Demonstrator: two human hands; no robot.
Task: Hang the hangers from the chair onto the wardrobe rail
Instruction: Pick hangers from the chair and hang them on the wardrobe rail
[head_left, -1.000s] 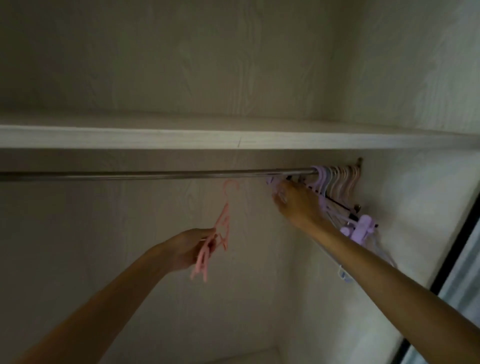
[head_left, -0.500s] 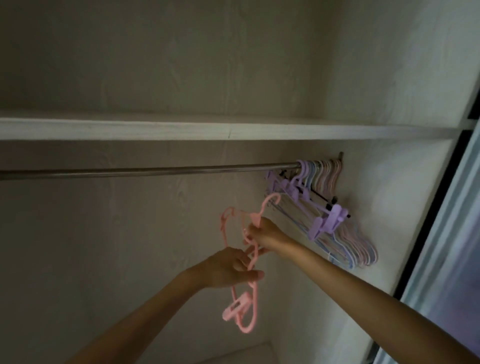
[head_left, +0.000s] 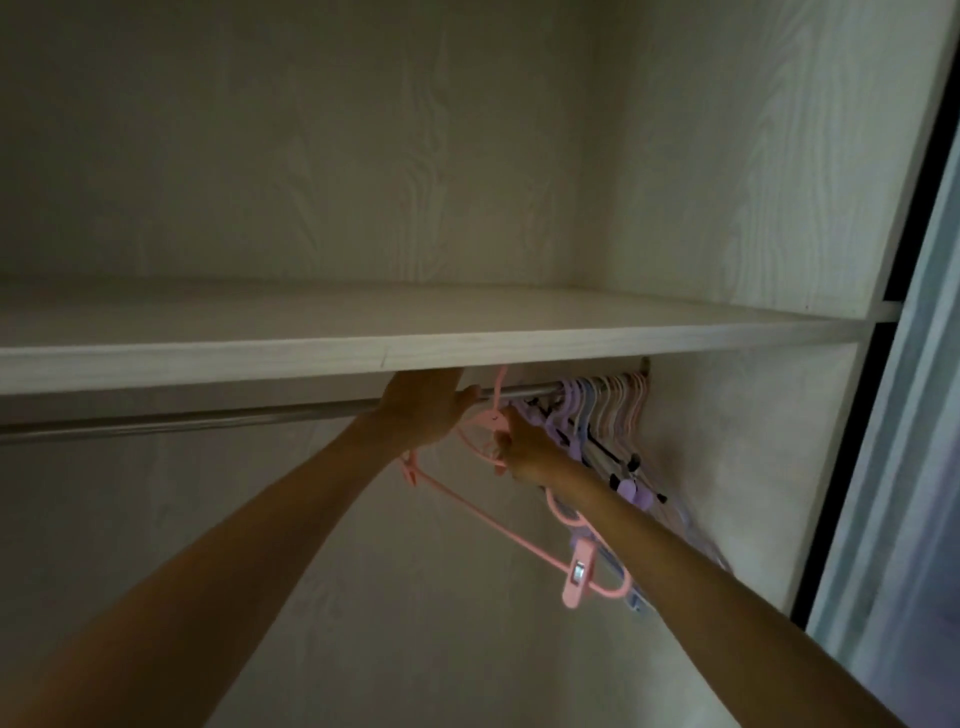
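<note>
The left hand (head_left: 423, 408) reaches up to the rail (head_left: 182, 418), its back toward the camera and its fingers stretched toward the bar just under the shelf (head_left: 415, 340); whether it grips the rail or part of a hanger cannot be told, since the palm side is hidden. The right hand (head_left: 524, 441) sits just beside it, lower and to the right, fingers curled around the neck of a pink hanger (head_left: 498, 525). That hanger's hook rises between the two hands and loops over the rail, while its long bar slants down toward the lower right, ending in a pink clip (head_left: 576, 577). A second small pink clip shows just below the left wrist.

To the right of the hands, a bunch of hangers (head_left: 608, 410), purple, blue and pale pink, hangs packed together at the rail's far right end, next to the wardrobe side wall (head_left: 737, 467). Their lower parts, with purple clips, trail behind the right forearm. The wardrobe's pale wood-grain back panel (head_left: 311, 156) fills the space above the shelf.
</note>
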